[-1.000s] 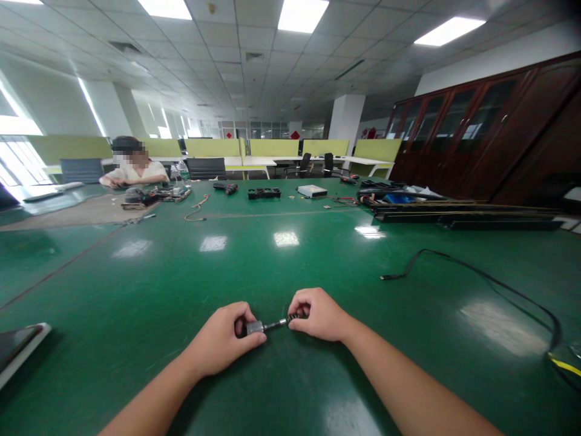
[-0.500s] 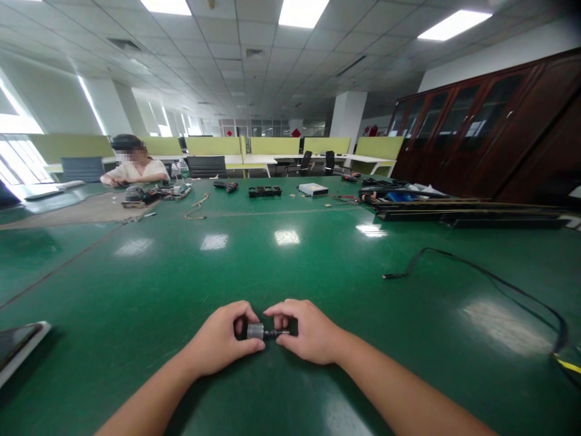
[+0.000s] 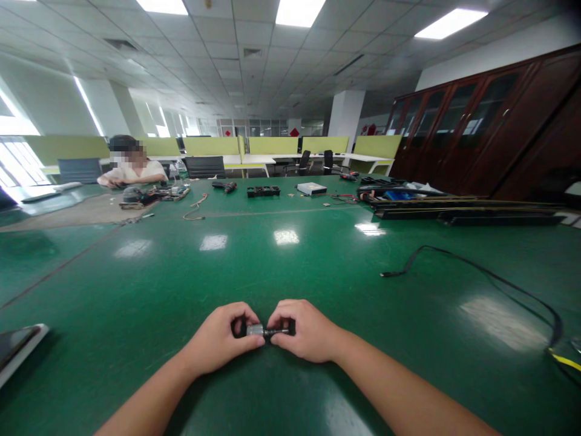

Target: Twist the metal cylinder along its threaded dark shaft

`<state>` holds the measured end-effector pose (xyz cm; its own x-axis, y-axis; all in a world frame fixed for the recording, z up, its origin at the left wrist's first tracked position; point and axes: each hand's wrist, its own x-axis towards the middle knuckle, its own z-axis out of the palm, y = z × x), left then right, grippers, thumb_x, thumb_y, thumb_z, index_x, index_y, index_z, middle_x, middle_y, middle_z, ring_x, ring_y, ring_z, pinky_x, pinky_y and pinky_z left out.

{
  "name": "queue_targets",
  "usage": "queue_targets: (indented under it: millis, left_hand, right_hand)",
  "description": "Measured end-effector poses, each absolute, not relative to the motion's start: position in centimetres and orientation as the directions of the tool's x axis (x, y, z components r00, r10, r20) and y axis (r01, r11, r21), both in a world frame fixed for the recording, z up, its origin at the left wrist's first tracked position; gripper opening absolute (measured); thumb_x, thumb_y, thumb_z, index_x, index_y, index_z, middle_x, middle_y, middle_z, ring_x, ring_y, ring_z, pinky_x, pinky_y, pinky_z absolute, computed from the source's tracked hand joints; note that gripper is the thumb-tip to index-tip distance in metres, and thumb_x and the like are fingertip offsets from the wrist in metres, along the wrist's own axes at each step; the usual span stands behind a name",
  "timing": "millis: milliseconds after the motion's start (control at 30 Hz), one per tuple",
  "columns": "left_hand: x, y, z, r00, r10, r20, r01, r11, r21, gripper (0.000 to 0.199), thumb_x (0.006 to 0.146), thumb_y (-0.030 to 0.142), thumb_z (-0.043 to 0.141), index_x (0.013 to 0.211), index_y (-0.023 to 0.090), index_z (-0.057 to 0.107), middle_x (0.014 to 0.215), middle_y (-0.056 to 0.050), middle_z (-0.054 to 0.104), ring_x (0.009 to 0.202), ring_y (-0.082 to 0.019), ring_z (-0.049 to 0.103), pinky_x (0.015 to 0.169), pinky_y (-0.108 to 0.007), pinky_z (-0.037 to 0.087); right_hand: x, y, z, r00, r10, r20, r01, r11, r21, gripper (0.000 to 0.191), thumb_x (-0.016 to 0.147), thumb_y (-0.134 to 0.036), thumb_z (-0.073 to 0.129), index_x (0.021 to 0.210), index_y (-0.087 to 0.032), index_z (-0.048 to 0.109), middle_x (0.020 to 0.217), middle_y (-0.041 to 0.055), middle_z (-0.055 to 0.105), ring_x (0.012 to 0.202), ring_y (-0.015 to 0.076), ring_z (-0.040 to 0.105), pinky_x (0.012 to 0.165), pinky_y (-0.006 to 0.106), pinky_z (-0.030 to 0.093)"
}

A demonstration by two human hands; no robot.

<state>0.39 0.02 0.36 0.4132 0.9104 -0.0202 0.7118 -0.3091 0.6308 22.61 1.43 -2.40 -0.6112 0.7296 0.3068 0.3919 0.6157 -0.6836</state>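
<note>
hands: two | left grasping one metal cylinder | right around one shaft, grip unclear

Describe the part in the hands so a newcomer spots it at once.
Find the green table, then the two bare hands close together at its near side. Between the left hand and right hand is the part: a grey cylinder with a thin shaft. Unlike the long, curving black cable to the right, it is short, straight and held.
</note>
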Motion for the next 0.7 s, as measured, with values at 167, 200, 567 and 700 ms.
queue_targets:
  millis: [167, 200, 567, 700]
  left_hand:
    - [0.30, 0.05, 0.13, 0.426, 0.905, -0.008, 0.719, -0.333, 0.610, 0.027, 0.070, 0.039, 0.077, 0.088, 0.019, 0.069, 0.074, 0.004, 0.058, 0.070, -0.015, 0.053, 0.062, -0.023, 0.036]
    - [0.28, 0.06, 0.10, 0.428, 0.904, -0.004, 0.720, -0.338, 0.606, 0.027, 0.070, 0.039, 0.077, 0.087, 0.019, 0.069, 0.074, 0.004, 0.058, 0.070, -0.015, 0.053, 0.062, -0.023, 0.036]
    - [0.30, -0.22, 0.21, 0.414, 0.910, -0.012, 0.742, -0.330, 0.584, 0.025, 0.071, 0.039, 0.076, 0.082, 0.019, 0.066, 0.072, 0.004, 0.057, 0.070, -0.015, 0.052, 0.061, -0.023, 0.034]
    - [0.30, -0.20, 0.25, 0.458, 0.889, 0.007, 0.714, -0.373, 0.593, 0.025, 0.074, 0.038, 0.073, 0.091, 0.021, 0.067, 0.079, 0.003, 0.059, 0.072, -0.015, 0.052, 0.063, -0.023, 0.036]
  right_hand:
    - [22.62, 1.47, -2.44, -0.628, 0.703, 0.332, 0.368, 0.645, -0.670, 0.009, 0.076, -0.022, 0.072, 0.085, -0.019, 0.074, 0.081, 0.0017, 0.065, 0.076, 0.0146, 0.061, 0.069, 0.024, 0.044]
    - [22.61, 1.45, -2.44, -0.628, 0.702, 0.336, 0.366, 0.647, -0.669, 0.009, 0.077, -0.022, 0.071, 0.085, -0.019, 0.074, 0.081, 0.0020, 0.066, 0.076, 0.0147, 0.061, 0.069, 0.025, 0.044]
    - [22.40, 1.53, -2.66, -0.621, 0.715, 0.321, 0.411, 0.645, -0.644, 0.019, 0.071, -0.018, 0.073, 0.090, -0.019, 0.071, 0.074, -0.0013, 0.062, 0.068, 0.0126, 0.056, 0.065, 0.023, 0.041]
    - [22.44, 1.52, -2.54, -0.643, 0.697, 0.319, 0.429, 0.672, -0.604, 0.020, 0.074, -0.020, 0.073, 0.093, -0.020, 0.074, 0.075, -0.0007, 0.064, 0.069, 0.0134, 0.057, 0.067, 0.025, 0.042]
